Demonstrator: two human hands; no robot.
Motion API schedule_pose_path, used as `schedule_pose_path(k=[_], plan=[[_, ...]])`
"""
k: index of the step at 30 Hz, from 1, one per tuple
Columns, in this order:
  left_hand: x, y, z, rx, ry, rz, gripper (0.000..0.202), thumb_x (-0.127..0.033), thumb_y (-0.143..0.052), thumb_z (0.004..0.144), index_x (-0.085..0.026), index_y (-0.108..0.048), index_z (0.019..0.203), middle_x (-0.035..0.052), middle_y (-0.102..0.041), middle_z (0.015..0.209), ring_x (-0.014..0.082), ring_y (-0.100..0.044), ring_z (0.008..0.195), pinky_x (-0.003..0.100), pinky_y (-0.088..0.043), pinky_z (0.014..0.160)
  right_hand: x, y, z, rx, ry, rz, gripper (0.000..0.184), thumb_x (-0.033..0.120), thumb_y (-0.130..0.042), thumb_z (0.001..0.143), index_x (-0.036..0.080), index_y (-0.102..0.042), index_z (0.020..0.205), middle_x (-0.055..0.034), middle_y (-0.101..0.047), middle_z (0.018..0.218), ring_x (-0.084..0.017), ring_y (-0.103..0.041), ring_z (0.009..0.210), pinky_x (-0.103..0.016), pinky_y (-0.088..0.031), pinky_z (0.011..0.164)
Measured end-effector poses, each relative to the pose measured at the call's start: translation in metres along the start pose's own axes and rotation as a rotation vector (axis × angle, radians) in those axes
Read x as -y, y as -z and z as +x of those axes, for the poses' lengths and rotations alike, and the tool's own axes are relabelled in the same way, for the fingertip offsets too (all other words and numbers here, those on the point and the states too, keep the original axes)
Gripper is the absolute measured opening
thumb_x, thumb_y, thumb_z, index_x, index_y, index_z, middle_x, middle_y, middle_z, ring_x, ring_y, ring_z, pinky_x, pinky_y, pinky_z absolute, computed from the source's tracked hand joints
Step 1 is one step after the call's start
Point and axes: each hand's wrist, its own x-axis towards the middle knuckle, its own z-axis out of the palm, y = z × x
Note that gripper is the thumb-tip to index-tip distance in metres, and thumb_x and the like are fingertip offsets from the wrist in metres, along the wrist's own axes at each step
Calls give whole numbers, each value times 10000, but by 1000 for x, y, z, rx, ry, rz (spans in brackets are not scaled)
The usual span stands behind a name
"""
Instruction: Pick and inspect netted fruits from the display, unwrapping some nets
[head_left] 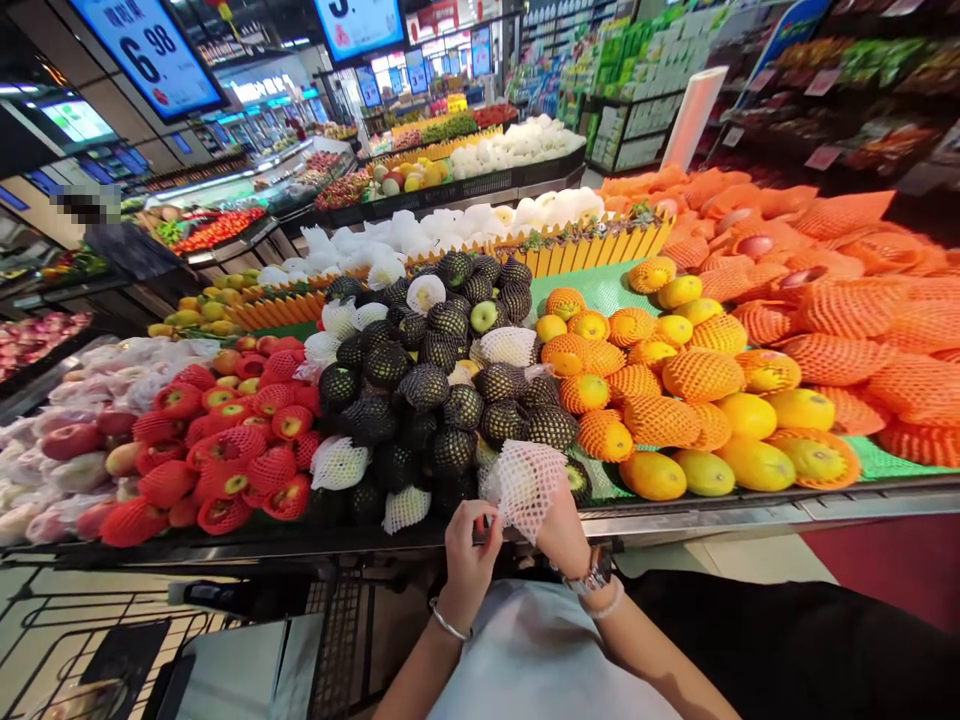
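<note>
A white foam fruit net point(534, 485) spreads over the fingers of my right hand point(561, 532) at the front edge of the fruit display. The net hides those fingers, so I cannot see whether they grip a fruit beneath it. My left hand point(471, 550) is closed in a pinch at the net's lower left edge. Just beyond both hands lie apples in black foam nets point(454, 405). One bare green apple point(484, 317) shows among them, along with a few white-netted fruits point(340, 463).
Red-netted apples point(232, 455) are heaped to the left, yellow melons in orange nets point(660, 390) to the right. A metal rail point(750, 512) borders the display. Below left stands a shopping cart point(172, 635). A person point(131, 245) is at the far left.
</note>
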Motion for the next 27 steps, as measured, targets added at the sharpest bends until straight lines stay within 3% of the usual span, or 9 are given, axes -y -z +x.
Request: schedule_pose_path(k=[3, 6, 9, 15, 21, 25, 27], plan=[[0, -2, 2, 20, 238, -59, 58, -168, -583, 819, -168, -630, 853, 12, -597, 719, 105, -504, 607, 214, -443, 592, 1, 2, 2, 1, 18, -22, 673, 293, -639, 846, 259, -377, 1466, -164, -571, 1327, -406, -517, 1258, -614, -437, 1048], [-1, -5, 3, 92, 488, -235, 145, -248, -607, 782, -150, -643, 883, 43, -632, 785, 126, -546, 659, 238, -463, 625, 1, 2, 3, -4, 2, -39, 765, 282, -629, 840, 269, -287, 1524, -170, -555, 1353, -426, -506, 1274, -640, -440, 1036], [-2, -7, 2, 139, 603, -366, 196, -321, -609, 790, -141, -638, 862, 64, -640, 830, 154, -581, 744, 260, -473, 684, -1, 1, 3, 18, 17, -48, 788, 289, -625, 838, 280, -264, 1538, -159, -543, 1374, -423, -487, 1299, -630, -451, 1036], [1, -8, 0, 220, 662, -483, 315, -447, -502, 888, -145, -589, 913, -8, -486, 648, 114, -438, 596, 234, -362, 570, -7, -3, 1, 2, -34, -71, 822, 296, -619, 851, 254, -212, 1564, -167, -522, 1393, -413, -467, 1322, -597, -462, 1049], [0, 2, 9, 466, 567, -332, 213, -355, -538, 875, -178, -463, 968, 6, -587, 745, 126, -484, 652, 235, -347, 625, -12, -8, -3, 37, 22, -84, 805, 322, -629, 860, 281, -229, 1557, -143, -540, 1381, -394, -479, 1315, -604, -453, 1051], [-4, 12, 16, 368, 576, -208, 214, -343, -560, 831, -189, -421, 779, -38, -420, 632, 111, -397, 585, 226, -311, 574, -10, -10, -4, 49, 2, -75, 826, 346, -639, 853, 249, -219, 1557, -162, -503, 1408, -393, -446, 1340, -601, -436, 1063], [-4, 16, 17, 297, 540, -205, 226, -335, -582, 816, -179, -442, 731, -14, -438, 701, 110, -401, 622, 226, -334, 592, -6, -11, -2, 54, -2, -76, 833, 337, -633, 859, 253, -194, 1562, -167, -498, 1408, -395, -438, 1343, -598, -427, 1070]])
